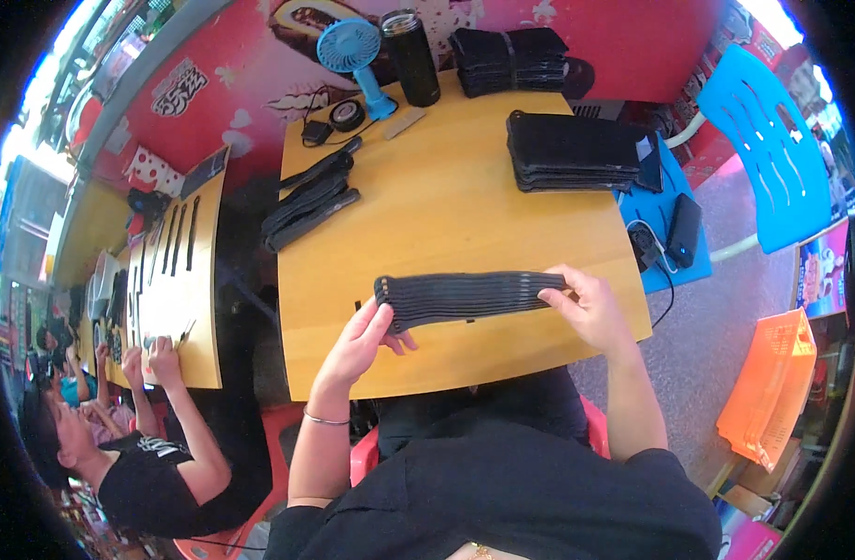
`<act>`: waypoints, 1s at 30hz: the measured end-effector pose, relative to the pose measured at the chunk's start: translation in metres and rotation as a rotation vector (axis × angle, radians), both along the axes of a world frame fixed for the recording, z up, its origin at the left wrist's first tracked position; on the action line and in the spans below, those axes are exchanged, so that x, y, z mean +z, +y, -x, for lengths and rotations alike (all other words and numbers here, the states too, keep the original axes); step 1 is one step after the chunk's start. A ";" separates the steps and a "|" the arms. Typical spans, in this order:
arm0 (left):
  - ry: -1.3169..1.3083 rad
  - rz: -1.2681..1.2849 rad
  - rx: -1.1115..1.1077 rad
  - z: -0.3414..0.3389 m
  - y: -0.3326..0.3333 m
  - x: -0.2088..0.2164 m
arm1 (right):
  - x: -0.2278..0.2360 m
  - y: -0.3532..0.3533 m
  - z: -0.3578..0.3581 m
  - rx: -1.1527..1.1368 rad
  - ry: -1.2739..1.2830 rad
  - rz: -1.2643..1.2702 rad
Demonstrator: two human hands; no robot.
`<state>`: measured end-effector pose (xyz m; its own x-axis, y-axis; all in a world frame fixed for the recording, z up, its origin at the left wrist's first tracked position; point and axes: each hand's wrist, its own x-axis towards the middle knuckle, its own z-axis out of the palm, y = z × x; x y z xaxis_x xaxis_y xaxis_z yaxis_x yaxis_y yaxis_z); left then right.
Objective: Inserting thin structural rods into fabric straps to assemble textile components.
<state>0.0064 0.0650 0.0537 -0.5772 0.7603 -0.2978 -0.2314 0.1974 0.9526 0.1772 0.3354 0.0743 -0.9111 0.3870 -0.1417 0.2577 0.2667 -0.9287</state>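
Observation:
Between both hands, near the front of the table, a bundle of narrow flat black straps (465,297) is held stretched out sideways. My left hand (357,338) has its fingers around the left end, where the strap ends are rounded and carry small light marks. My right hand (584,306) pinches the right end between thumb and fingers. More black straps (311,201) lie in loose bundles at the table's left edge. A stack of wider flat black pieces (576,151) sits at the right, and another stack (507,61), with a band around it, is at the back.
On the wooden table (427,215) stand a blue fan (351,51) and a black tumbler (411,61), beside a tape roll (347,116). At the right are a blue chair (772,140), a black box-shaped device (684,229) with cables and an orange crate (768,387). A co-worker (133,467) sits left.

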 end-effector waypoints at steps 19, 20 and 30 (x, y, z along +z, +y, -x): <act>0.007 -0.446 -0.178 0.051 0.183 0.088 | 0.066 0.125 -0.013 -0.284 0.577 -0.538; 0.022 -0.489 -0.197 0.057 0.189 0.092 | 0.067 0.131 -0.011 -0.295 0.600 -0.464; -0.034 -0.495 -0.126 0.093 0.236 0.077 | 0.055 0.172 0.013 -0.242 0.621 -0.326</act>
